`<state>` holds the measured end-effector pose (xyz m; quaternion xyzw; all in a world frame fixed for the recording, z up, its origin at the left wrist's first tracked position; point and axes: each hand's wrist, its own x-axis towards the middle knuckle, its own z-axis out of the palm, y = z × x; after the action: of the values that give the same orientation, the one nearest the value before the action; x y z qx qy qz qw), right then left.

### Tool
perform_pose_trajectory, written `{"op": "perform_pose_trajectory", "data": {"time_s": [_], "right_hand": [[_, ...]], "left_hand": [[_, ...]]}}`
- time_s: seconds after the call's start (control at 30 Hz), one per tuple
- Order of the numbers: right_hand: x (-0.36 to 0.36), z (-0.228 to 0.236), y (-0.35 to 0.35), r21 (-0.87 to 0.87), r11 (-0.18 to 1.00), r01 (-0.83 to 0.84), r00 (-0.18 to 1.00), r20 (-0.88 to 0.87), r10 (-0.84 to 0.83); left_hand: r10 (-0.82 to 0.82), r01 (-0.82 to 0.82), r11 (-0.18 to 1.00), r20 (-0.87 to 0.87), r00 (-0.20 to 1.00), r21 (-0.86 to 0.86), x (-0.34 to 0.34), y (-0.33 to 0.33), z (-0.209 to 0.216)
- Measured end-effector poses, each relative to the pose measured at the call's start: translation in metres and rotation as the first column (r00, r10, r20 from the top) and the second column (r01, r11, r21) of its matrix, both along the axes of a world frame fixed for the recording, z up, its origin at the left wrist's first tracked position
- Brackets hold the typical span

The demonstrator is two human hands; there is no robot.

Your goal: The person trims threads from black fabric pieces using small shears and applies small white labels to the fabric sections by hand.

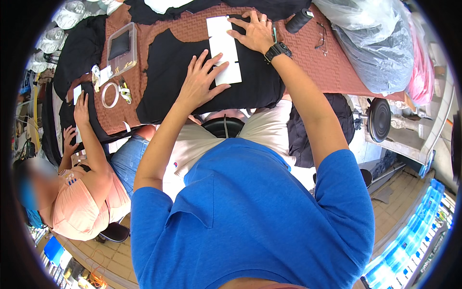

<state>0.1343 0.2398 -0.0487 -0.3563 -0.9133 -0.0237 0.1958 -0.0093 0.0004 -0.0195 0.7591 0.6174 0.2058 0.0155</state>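
Both hands were laid on top of stuff, not gripping. L hand (198, 83): fingers spread wide, thumb well out from the index. Index + middle tips were on a long white card strip (224, 50), the thumb tip was right by its bottom end, and the others were over the black fabric (168, 72). R hand (255, 34) was up at the far end: index and thumb reached the strip's right edge w/ a moderate gap btwn them, other fingers a bit bent over the fabric. Can't tell how hard either one pressed, tbh.

The strip lay flat on the fabric, pointing roughly away from the person, w/ a small dark notch on its R side. The fabric was spread on a desk (337, 74) w/ a reddish-brown cover. R wrist had a black watch (276, 51) on.

Past the R hand: a black thread spool (298, 21), then glasses (321, 44) and a big clear plastic bag (370, 45). Off to the L: a clear plastic box (115, 65) w/ a dark pad in it, and a whitish ring (104, 95) just beside some snips (125, 91). A co-worker (89, 202) sat on that side, hands on more black cloth.
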Motion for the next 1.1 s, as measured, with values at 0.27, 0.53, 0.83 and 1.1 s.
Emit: {"op": "perform_pose_trajectory", "data": {"time_s": [0.27, 0.53, 0.83, 1.1], "right_hand": [[-0.001, 0.002, -0.001, -0.012, 1.0, 0.003, 1.0, 0.006, -0.002], [-0.001, 0.0, -0.003, 0.039, 0.999, 0.004, 1.0, 0.003, -0.004], [0.002, -0.002, -0.004, -0.012, 0.998, -0.057, 0.993, -0.1, 0.055], [0.043, 0.077, -0.038, 0.096, 0.979, -0.178, 0.835, -0.512, 0.202]], "left_hand": [[0.016, -0.016, 1.0, 0.006, 1.0, 0.01, 0.001, 0.001, 0.003], [0.007, -0.008, 1.0, 0.075, 0.997, 0.009, 0.01, 0.021, -0.004], [0.035, -0.036, 0.999, 0.103, 0.994, 0.004, 0.013, 0.021, 0.001], [0.041, -0.041, 0.999, 0.137, 0.99, -0.003, 0.014, 0.021, 0.003]]}}
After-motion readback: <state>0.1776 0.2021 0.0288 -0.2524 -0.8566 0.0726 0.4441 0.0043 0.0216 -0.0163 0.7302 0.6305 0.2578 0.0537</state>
